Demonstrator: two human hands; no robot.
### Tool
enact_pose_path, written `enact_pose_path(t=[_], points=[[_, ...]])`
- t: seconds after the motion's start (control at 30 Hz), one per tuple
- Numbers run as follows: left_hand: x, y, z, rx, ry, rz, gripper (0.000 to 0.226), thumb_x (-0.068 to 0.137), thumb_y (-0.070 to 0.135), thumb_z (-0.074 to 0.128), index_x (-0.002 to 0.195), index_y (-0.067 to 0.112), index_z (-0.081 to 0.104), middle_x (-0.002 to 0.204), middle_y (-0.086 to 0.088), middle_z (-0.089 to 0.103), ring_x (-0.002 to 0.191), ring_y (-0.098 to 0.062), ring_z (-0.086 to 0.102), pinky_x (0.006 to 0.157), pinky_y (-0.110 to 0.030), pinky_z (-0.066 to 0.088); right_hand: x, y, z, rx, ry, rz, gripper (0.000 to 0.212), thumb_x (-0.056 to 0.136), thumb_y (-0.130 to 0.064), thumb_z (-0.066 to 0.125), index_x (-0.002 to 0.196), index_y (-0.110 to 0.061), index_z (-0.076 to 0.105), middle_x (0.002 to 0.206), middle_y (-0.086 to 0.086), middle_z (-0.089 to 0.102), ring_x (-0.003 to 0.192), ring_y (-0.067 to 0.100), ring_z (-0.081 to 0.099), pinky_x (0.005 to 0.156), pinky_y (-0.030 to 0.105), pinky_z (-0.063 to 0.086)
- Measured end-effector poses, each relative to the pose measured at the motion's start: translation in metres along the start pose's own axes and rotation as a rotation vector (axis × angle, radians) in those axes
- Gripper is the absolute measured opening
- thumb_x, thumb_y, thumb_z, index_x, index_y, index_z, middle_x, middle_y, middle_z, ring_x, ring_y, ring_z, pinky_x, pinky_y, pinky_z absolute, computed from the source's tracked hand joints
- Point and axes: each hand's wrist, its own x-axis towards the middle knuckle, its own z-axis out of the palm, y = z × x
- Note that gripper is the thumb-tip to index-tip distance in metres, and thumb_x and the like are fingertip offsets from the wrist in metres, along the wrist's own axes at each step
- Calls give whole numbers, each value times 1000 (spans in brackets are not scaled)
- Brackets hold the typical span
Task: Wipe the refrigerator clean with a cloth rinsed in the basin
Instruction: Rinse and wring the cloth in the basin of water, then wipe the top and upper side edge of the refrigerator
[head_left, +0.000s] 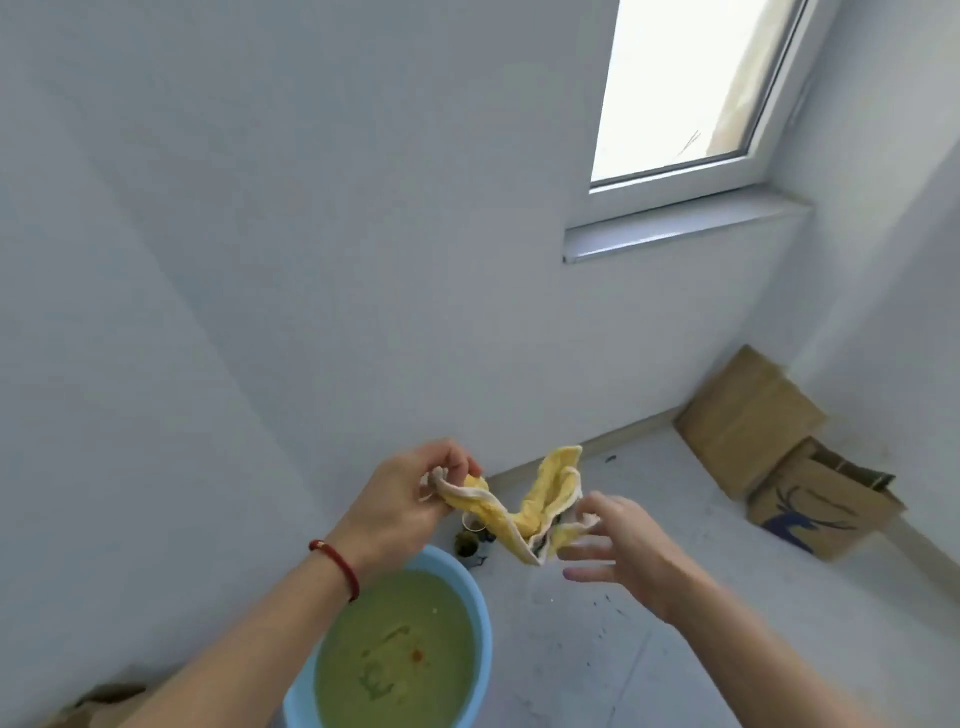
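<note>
A yellow cloth (524, 506) with a pale edge hangs crumpled between my two hands, above the floor and just beyond the basin. My left hand (410, 493) pinches one end of it with curled fingers. My right hand (618, 545) is at the other end, its thumb and a finger on the cloth's corner and the other fingers spread out straight. The blue basin (480, 608) stands on the floor below my left wrist and holds murky yellow-green water. No refrigerator is in view.
A white wall fills the left and centre, with a window (691, 93) and sill at the upper right. Flattened and open cardboard boxes (779, 457) lie in the right corner. A small dark object (467, 543) sits on the speckled grey floor behind the basin.
</note>
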Motion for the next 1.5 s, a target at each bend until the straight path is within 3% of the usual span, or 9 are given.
enact_pose_path(t=[0.13,0.3,0.53,0.83,1.03,1.13,1.3,1.4,1.5], points=[[5,144,-31,147,-108,123,29,88,2,69,88,30,63,80,8,68,75,-13,65,73,-35,57,-117,-88,14,-405,34,-484,61,93,-43,71,148,-47,42,144,-21,54,133,0,49,107,27,42],[-12,249,-63,167,-131,187,24,87,22,78,106,31,66,88,4,69,76,-11,66,66,-22,54,-200,-154,21,-329,70,-660,12,98,-13,68,108,-16,75,96,6,78,91,23,77,80,53,63],[-43,295,-47,-37,-523,80,19,98,33,65,114,27,72,100,-10,75,90,-15,72,76,-28,59,-294,-147,-9,-396,295,-757,15,102,-24,67,101,-28,81,92,-5,78,88,20,73,80,46,60],[-55,291,22,-399,-774,-35,46,98,39,65,126,3,67,116,-22,66,107,-27,63,93,-43,51,-381,-100,-75,-475,639,-575,28,104,-37,58,87,-22,73,75,0,69,69,15,61,65,29,49],[-87,364,71,-898,-529,-139,34,97,40,56,92,7,64,102,-17,68,100,-33,63,103,-52,48,-467,-91,-136,532,342,-468,38,102,-29,59,124,1,69,120,21,74,113,36,72,92,45,60],[-136,369,147,-1092,-604,-372,55,93,70,50,113,20,62,124,-14,68,115,-38,65,108,-65,40,-482,-64,-160,802,185,-353,50,102,-41,57,133,-2,66,132,24,68,123,39,66,106,52,48],[-241,353,259,-889,-827,-633,54,92,29,72,134,-2,60,128,-26,64,114,-39,65,98,-50,53,-546,57,-233,851,105,-200,72,73,-24,94,130,8,65,123,24,70,110,35,72,96,47,58],[-263,351,291,-615,-588,-609,60,85,6,78,139,4,52,126,-28,65,109,-42,69,94,-56,56,-576,117,-259,859,147,-125,40,103,-22,61,132,4,66,130,24,68,120,36,67,106,52,52],[-297,355,318,-398,-421,-628,63,81,6,83,134,12,49,118,-28,65,97,-39,73,78,-50,62,-603,173,-278,725,332,-34,26,108,-7,49,118,10,66,96,20,77,82,26,78,67,38,64]])
